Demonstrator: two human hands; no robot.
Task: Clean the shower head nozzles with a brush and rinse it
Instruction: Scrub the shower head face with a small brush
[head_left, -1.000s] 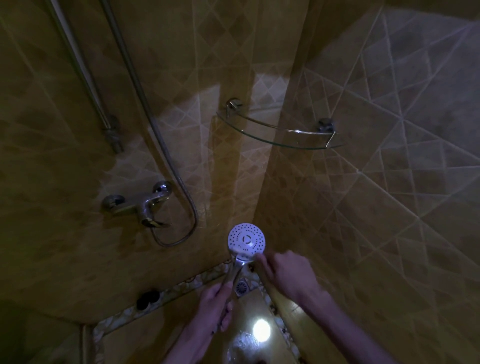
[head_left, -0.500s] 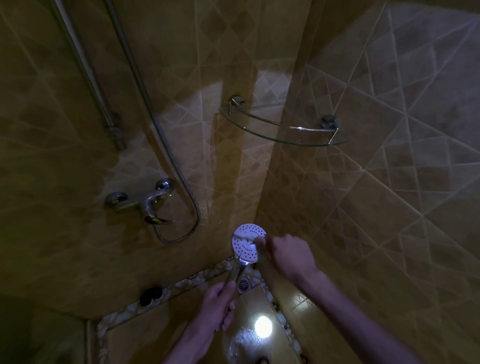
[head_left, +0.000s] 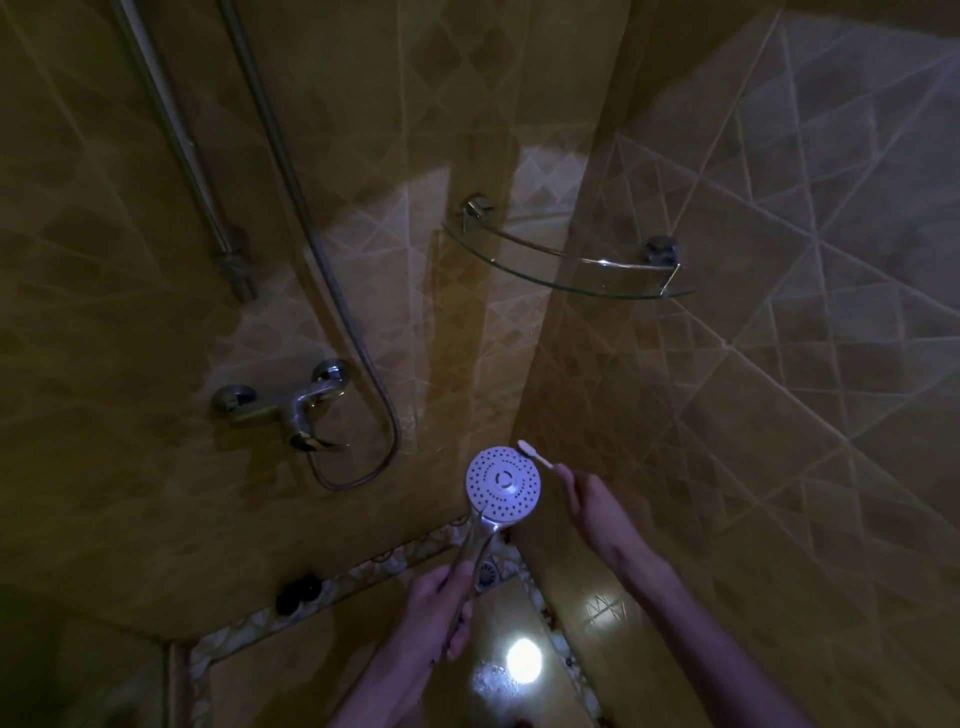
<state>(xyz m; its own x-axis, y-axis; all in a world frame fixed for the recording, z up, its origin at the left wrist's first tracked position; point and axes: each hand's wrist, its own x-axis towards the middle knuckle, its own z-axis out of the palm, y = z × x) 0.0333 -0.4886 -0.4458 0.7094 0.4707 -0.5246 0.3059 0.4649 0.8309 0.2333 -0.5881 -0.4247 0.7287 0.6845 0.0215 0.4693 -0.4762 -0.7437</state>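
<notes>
Shower head (head_left: 503, 484) face-up above left hand (head_left: 439, 613) gripping its handle, right hand (head_left: 592, 501) pinching brush (head_left: 535, 453), bristles at head's upper-right rim

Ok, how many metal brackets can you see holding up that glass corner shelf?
2. The left bracket sits at the shelf's left end by the wall corner; the right bracket sits on the right wall near its right end. Dim light may hide others.

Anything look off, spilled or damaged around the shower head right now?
Nothing stands out. The left hand grips the shower head by its handle, face up and intact; the right hand holds the small brush at its upper right rim. The hose hangs in a normal loop from the mixer tap. The light is too dim for fine cracks.
</notes>
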